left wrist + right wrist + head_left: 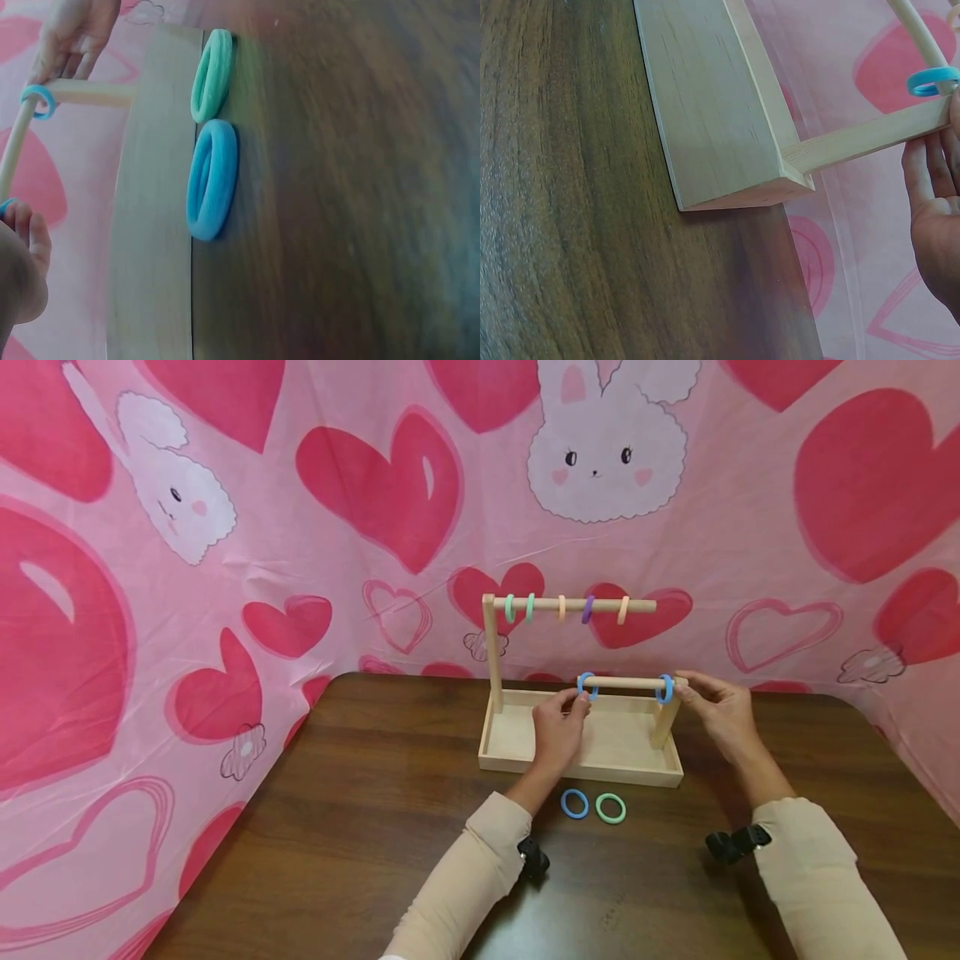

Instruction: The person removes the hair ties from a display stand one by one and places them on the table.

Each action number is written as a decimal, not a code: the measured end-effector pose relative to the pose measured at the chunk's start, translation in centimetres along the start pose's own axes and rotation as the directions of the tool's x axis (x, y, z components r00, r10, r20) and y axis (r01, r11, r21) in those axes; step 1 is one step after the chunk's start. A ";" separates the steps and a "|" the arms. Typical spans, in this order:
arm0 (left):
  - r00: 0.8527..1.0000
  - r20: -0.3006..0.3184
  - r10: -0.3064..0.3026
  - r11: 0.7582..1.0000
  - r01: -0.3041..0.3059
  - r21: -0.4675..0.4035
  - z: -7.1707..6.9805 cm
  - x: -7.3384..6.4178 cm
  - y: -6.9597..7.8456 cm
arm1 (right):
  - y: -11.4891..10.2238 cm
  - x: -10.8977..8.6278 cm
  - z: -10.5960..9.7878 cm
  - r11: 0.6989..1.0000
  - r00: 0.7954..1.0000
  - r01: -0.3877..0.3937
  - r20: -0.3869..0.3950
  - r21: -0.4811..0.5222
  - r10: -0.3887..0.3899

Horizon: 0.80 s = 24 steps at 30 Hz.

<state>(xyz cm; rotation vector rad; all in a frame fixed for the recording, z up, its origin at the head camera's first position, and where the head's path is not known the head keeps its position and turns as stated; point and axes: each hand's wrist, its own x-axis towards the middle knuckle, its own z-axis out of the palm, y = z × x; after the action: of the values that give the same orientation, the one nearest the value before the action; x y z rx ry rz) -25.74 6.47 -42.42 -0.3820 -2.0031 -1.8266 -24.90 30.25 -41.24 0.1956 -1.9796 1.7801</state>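
Desk: rack near back edge
Left fingers: pinch blue ring on bar
Right fingers: hold post's top

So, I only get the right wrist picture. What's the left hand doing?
Observer: The left hand is pinching a second blue ring at the free end of the low bar.
Child: Are any rings on the table?
Observer: Two: a loose blue ring and a loose green ring, side by side in front of the tray.
Child: And how many are on the high bar?
Observer: Five hang on the high bar: two green, two peach and one purple ring.
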 end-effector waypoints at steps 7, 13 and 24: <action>0.999 0.006 -0.044 0.999 0.044 -0.012 -0.8 0.2 -0.2 | -0.1 0.0 -0.1 1.000 1.000 -0.010 0.006 0.001 0.010; 0.998 0.004 -0.067 0.998 0.067 -0.010 -1.4 0.4 -0.2 | -0.1 -0.1 -0.1 1.000 1.000 -0.001 0.006 0.011 0.001; 0.991 0.040 -0.130 0.991 0.131 -0.013 -2.5 0.4 -0.2 | 0.0 0.0 0.0 0.999 1.000 0.014 0.011 0.047 -0.014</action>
<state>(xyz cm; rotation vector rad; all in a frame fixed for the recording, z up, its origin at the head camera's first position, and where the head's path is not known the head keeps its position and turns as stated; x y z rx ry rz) -25.91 3.92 -42.21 -0.2992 -2.0854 -1.9278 -24.87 30.28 -41.27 0.2345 -1.9404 1.8218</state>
